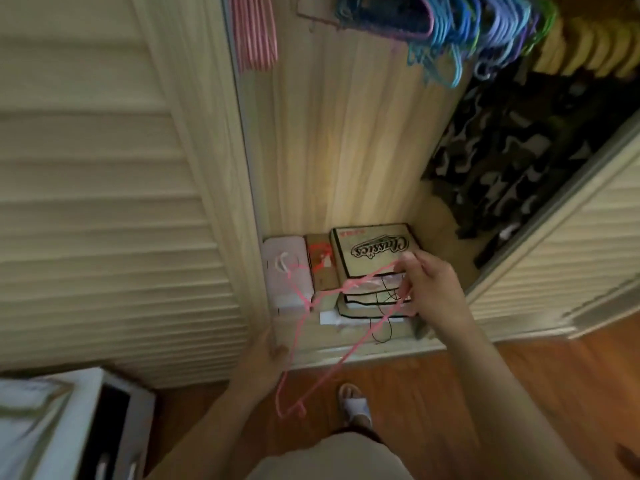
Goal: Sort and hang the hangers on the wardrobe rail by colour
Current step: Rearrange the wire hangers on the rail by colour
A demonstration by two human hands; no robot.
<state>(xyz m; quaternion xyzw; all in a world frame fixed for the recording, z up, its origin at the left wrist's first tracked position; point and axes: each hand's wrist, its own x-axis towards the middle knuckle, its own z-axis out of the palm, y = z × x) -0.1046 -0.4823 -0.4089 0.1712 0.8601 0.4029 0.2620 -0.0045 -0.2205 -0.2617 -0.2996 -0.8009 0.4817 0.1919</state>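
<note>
A thin pink hanger (349, 351) hangs in the air between my hands, low in front of the open wardrobe. My right hand (431, 282) pinches its upper arm near the boxes. My left hand (266, 355) holds its left side, fingers curled at the wire. The hook end points left toward a white box. At the top, a bunch of pink hangers (254, 32) hangs at the left of the rail, with blue and purple hangers (460, 32) further right and a green one (547, 22) beyond them.
Cardboard boxes (372, 251) and a white box (287, 271) are stacked on the wardrobe floor. Dark patterned clothes (519, 147) hang at right. Louvred doors (104, 188) flank the opening. A white cabinet (69, 427) stands at lower left. My sandalled foot (355, 403) is on the wood floor.
</note>
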